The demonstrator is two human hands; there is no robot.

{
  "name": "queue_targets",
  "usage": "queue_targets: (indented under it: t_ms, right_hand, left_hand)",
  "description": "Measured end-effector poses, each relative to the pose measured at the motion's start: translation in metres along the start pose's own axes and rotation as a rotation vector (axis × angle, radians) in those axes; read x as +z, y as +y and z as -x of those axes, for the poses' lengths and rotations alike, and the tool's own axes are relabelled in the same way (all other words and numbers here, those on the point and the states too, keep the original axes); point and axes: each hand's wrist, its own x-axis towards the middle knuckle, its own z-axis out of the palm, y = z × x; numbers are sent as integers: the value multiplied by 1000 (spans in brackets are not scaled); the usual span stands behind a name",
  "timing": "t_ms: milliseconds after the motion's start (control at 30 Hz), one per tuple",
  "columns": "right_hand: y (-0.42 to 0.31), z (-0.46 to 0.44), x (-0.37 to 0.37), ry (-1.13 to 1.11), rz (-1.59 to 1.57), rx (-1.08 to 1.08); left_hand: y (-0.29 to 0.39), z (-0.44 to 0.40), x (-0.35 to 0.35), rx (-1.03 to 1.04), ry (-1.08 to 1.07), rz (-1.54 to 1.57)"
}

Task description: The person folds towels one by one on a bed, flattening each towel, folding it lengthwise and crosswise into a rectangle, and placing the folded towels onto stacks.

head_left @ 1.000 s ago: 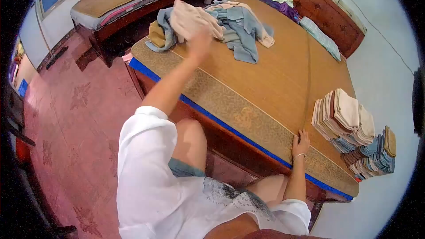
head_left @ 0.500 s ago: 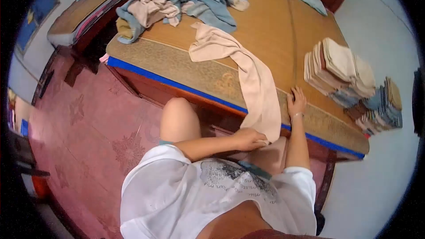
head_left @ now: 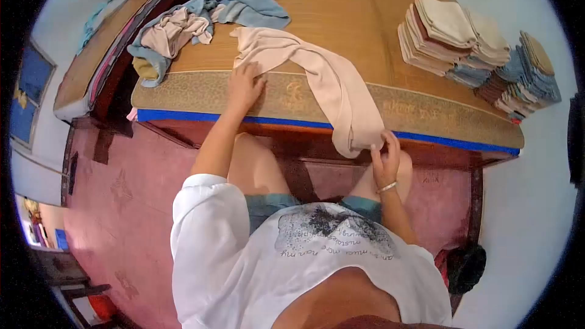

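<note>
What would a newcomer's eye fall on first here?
Probably the long pale pink cloth, draped over the near edge of the bed between the left hand and right hand. Next, the tangled heap of blue and pale fabrics at upper left, contrasting with the neat folded stacks at right.

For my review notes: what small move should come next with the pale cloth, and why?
Probably the right hand should lift the pale cloth by its overhanging end onto the bed; that end droops past the blue edge, beside the fingers.
</note>
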Motion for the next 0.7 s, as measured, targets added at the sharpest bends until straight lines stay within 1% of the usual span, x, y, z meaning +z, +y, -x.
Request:
queue_targets:
  t_ms: [33,100,133,167,233,267,300,367,400,433,500,533,567,600,667,700]
  right_hand:
    - [5,9,2,4,6,14]
    - [17,24,5,41,-518,555]
    - [13,20,0,50,-549,730]
    - [11,16,-4,56,-544,742]
    - [8,7,-11,-133,-927,1037]
    - [-4,0,-9,-179,-849,1122]
    - [3,1,-6,-164,-850,1138]
    - [26,-6,-1,-580,-840,1006]
    - [35,-33,-15,-516,-836,821]
    - [36,-59,-36,-435,-823,648]
    - [4,-101,-63,43,-1132,548]
    - [17,-116,-67,222,-1015,549]
    - [25,-124,-73,397,-892,543]
    - [30,-119,-76,414,-880,539]
    - [32,-109,-78,299,-656,550]
    - [36,-100,-78,220,-587,584]
  left_hand:
    - [-2,3,2,8,-12,6]
    - [-4,9,5,-63,21,27]
    - [-1,10,4,-70,52,49]
    - [-1,11,4,-67,40,54]
    - [-4,13,7,-91,68,59]
    - [-6,12,7,-25,123,52]
    - [-8,14,7,-16,105,59]
    - [-9,12,5,-36,94,32]
    - [-9,13,6,-72,87,51]
    - [-4,13,7,-50,68,67]
    - [-2,14,2,-113,87,103]
    - [-8,15,7,-75,114,54]
    - [-9,15,6,-64,106,69]
    - [-10,18,5,-56,107,82]
    - [-8,19,2,-44,117,119]
    - [-8,20,0,-47,85,108]
